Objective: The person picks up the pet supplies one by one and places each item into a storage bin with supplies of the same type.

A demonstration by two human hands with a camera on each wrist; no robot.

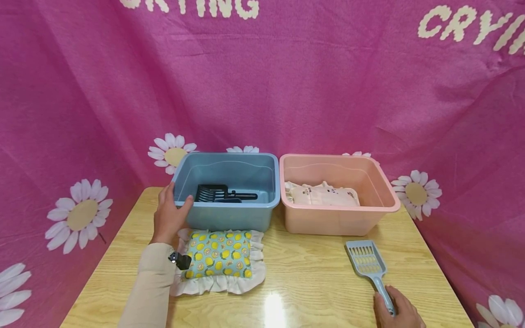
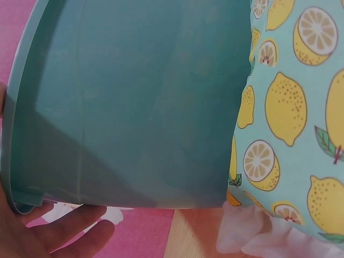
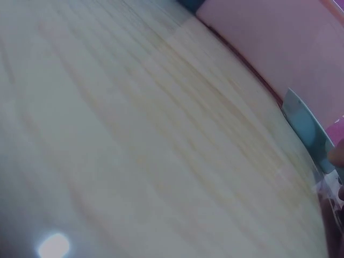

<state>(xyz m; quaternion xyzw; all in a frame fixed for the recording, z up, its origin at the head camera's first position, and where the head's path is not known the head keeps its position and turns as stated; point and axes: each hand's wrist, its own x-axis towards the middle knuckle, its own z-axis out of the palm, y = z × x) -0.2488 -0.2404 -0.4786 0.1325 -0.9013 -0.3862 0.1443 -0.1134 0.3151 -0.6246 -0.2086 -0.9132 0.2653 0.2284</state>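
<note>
In the head view, my left hand (image 1: 169, 217) holds the front left corner of a blue plastic bin (image 1: 229, 217), its thumb at the front rim and its fingers along the left side. The left wrist view shows the bin's wall (image 2: 134, 107) close up, with fingers (image 2: 75, 228) beside the corner. A black slotted scoop (image 1: 211, 193) lies inside that bin. At the lower right, my right hand (image 1: 398, 310) grips the handle of a pale blue slotted litter scoop (image 1: 367, 259), whose head points toward the bins.
A pink bin (image 1: 332, 221) stands right beside the blue one, with a cream ruffled cushion (image 1: 324, 195) inside. In front of the blue bin lies a lemon-print cushion (image 1: 219, 255) with white ruffles. Everything stands on a wooden table (image 1: 311, 273) backed by magenta flowered cloth (image 1: 262, 91).
</note>
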